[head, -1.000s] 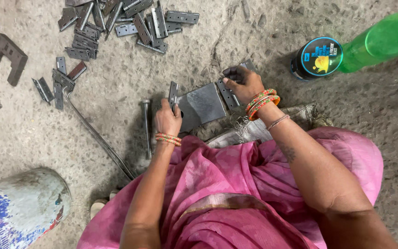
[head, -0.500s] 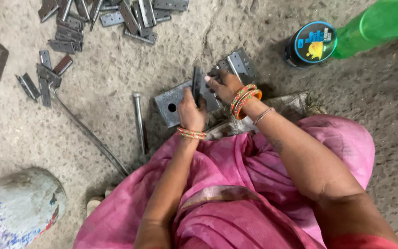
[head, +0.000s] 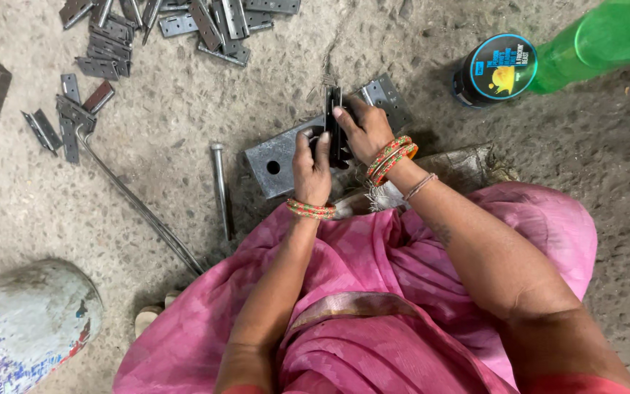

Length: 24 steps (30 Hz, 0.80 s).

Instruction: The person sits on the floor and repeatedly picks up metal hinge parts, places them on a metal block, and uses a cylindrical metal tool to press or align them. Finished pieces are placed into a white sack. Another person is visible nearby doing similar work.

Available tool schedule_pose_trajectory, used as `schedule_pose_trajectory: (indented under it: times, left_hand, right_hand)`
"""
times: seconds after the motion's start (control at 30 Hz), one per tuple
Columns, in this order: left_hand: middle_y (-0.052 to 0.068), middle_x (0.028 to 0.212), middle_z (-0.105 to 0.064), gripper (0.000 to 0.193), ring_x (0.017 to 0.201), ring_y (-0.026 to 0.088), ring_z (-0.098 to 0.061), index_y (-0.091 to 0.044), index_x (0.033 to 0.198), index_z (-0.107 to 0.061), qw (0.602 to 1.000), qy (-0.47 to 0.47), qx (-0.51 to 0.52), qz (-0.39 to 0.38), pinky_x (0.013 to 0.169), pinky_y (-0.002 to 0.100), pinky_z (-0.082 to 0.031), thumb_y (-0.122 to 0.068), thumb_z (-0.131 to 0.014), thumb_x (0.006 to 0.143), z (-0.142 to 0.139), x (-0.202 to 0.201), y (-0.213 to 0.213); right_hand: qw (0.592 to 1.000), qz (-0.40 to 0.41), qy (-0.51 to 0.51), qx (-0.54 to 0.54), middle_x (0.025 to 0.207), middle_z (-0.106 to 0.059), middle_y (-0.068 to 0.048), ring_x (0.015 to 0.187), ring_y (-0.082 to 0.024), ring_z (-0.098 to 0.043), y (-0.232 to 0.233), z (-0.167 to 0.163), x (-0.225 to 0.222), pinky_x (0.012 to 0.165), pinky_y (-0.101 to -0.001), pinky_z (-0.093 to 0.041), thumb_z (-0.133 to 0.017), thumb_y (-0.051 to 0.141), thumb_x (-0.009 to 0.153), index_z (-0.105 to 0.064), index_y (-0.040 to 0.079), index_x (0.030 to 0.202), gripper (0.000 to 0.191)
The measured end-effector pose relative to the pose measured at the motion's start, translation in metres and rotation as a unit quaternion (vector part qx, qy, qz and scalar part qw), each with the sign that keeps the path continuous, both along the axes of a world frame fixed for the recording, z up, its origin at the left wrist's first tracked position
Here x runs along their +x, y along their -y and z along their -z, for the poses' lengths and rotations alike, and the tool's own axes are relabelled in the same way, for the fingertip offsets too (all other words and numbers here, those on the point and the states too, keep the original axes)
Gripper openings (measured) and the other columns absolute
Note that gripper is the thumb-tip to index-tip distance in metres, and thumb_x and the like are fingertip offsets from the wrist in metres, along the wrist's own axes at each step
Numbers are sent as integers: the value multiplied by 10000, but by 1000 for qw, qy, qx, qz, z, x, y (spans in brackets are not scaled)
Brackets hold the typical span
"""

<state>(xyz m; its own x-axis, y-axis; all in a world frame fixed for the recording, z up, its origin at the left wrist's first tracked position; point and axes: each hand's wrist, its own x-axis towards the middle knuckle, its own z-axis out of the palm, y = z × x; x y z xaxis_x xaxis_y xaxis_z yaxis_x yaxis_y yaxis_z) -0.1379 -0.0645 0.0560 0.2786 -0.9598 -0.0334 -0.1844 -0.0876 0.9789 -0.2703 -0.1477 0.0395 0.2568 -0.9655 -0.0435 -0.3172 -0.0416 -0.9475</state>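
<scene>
I sit on a concrete floor in pink cloth. Both hands meet over a grey steel plate with a round hole (head: 275,165) that lies flat in front of me. My left hand (head: 311,166) and my right hand (head: 364,131) together grip a dark metal hinge (head: 334,125), held upright on edge above the plate. My right fingers press its top; my left fingers wrap its lower part. A second hinge leaf (head: 386,98) lies just beyond my right hand. Bangles ring both wrists.
A heap of grey hinges (head: 184,22) lies at the far left, with several loose ones (head: 74,117) nearer. A steel pin (head: 220,186) and a long thin rod (head: 140,204) lie left of the plate. A green bottle (head: 592,40), a round tin (head: 496,69), and a painted drum (head: 23,328) stand around.
My hands have lifted the hinge from lying on the plate to standing on edge, and both hands have closed around it. The view has shifted slightly.
</scene>
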Motion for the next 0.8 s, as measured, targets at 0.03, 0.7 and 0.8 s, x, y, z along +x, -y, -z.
schedule_pose_trajectory:
  times: [0.03,0.7,0.8]
  left_hand:
    - [196,937,-729,203,766,274,-704,-8,1230,-532,1000,22,-6,-13,645,393,-581,-155,-567,1094,0,-2,-1]
    - [51,1109,-678,243,881,117,-647,-20,1303,-632,939,-334,19,-82,716,280,-560,-122,-557,1096,1,22,11]
    - [37,1049,-676,241,667,121,-630,-73,1302,-560,957,-277,-6,-88,488,249,-479,-129,-519,1071,-35,23,22]
  right_hand:
    - [1000,-4,-25,-14,946,-710,-287,915,-401,-732,-2,-1,1,794,-456,-550,-624,242,1023,-647,-34,1234,348]
    - [996,-22,21,89,900,-656,-219,788,-136,-567,-2,0,2,745,-376,-521,-615,210,1110,-642,-98,1077,311]
    - [929,32,293,222,1153,-737,-51,985,-132,-728,13,3,-4,846,-300,-615,-533,269,1077,-554,54,1364,359]
